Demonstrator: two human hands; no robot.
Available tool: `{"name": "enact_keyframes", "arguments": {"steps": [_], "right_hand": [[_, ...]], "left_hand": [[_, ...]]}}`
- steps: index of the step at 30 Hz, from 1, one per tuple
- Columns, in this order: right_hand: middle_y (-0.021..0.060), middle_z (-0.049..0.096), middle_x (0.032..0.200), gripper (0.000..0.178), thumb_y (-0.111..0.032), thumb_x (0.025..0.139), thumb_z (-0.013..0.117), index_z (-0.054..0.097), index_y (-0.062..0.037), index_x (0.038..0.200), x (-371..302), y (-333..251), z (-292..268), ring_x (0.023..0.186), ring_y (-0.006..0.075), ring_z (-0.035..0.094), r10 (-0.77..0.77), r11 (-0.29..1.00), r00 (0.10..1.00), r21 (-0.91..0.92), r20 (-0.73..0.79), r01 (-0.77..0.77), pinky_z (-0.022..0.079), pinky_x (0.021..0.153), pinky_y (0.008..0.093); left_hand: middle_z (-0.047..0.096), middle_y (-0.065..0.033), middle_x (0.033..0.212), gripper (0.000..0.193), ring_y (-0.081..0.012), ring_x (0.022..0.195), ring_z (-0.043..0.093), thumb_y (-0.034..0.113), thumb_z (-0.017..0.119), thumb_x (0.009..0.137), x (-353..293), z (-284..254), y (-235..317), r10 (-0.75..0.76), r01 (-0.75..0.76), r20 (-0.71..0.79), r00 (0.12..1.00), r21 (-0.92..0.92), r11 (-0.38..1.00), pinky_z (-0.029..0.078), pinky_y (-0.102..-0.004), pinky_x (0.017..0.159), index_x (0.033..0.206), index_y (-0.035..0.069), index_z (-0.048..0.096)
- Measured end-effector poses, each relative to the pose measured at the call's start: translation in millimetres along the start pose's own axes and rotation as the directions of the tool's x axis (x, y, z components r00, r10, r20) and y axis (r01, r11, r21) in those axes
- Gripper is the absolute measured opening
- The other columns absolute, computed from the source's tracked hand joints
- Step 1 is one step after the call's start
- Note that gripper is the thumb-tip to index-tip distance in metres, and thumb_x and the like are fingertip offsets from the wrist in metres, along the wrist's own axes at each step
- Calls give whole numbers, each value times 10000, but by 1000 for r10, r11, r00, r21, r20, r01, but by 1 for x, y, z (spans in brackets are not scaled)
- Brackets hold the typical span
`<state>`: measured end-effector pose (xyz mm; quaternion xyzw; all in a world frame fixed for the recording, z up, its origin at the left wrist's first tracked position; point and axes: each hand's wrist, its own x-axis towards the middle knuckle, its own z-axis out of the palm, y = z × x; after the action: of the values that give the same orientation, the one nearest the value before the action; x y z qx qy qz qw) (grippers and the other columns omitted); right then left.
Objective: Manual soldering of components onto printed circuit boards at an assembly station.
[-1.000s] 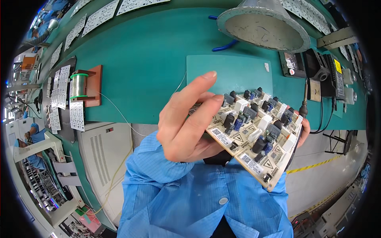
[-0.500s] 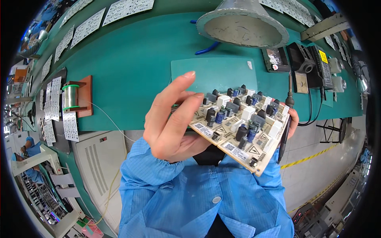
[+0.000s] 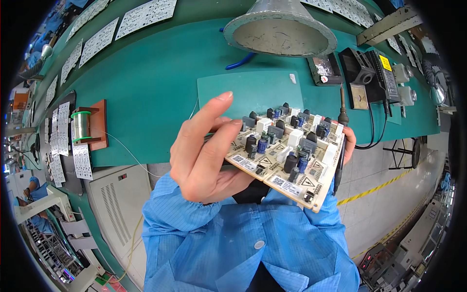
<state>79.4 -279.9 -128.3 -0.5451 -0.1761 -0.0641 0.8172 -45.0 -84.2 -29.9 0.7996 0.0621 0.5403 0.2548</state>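
At a green bench (image 3: 146,73), left hand (image 3: 202,158) and right hand (image 3: 349,144) grasping a circuit board (image 3: 287,154), pale cabinet (image 3: 131,209), yellow-striped floor (image 3: 362,209)

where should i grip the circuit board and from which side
Probably best by the thin outer rim of the circuit board, coming from its left and right sides: its upper face is crowded with upright components, leaving little flat area to pinch. The left hand is at the left edge; on the right, mind the soldering iron beside the right hand.

Hood (image 3: 279,39) is scuffed metal, jkt (image 3: 228,238) matt cloth, PCB (image 3: 265,160) matt w/ smooth plastic-look comps (image 3: 295,137), wire (image 3: 81,127) shiny metal.
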Motion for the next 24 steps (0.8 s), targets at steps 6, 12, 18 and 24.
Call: {"name": "enact_keyframes", "arguments": {"steps": [6,12,18,24], "right_hand": [[192,582,1019,190,-68,925,511,464,-36,1106,-2,1,0,916,267,602,-5,1000,1000,-21,-12,4,495,882,476],[218,570,1028,191,-59,920,511,466,-42,1105,-1,4,1,938,287,585,-108,993,994,-43,36,109,494,870,480],[221,570,1011,279,-176,899,595,463,-46,1108,-1,-7,6,929,282,580,-137,978,985,-144,104,151,492,870,493],[224,580,998,251,-130,898,576,466,-44,1107,-3,-9,12,918,277,583,-213,945,968,-222,136,239,492,861,459]], "left_hand": [[591,-251,1089,423,-245,694,639,60,831,526,-2,-7,-8,19,-19,51,999,14,1000,539,-310,597,861,-72,608],[587,-245,1098,432,-246,693,641,79,839,535,-9,-14,-17,21,-21,46,999,5,1000,537,-309,611,868,-69,606],[594,-245,1082,428,-275,784,650,94,834,539,-17,-23,-19,-62,58,58,996,70,996,535,-328,675,867,-74,614],[520,-240,1213,696,-327,1063,546,96,771,605,-22,-36,-2,-282,309,227,932,-94,946,332,-511,998,1212,-21,451]]}}
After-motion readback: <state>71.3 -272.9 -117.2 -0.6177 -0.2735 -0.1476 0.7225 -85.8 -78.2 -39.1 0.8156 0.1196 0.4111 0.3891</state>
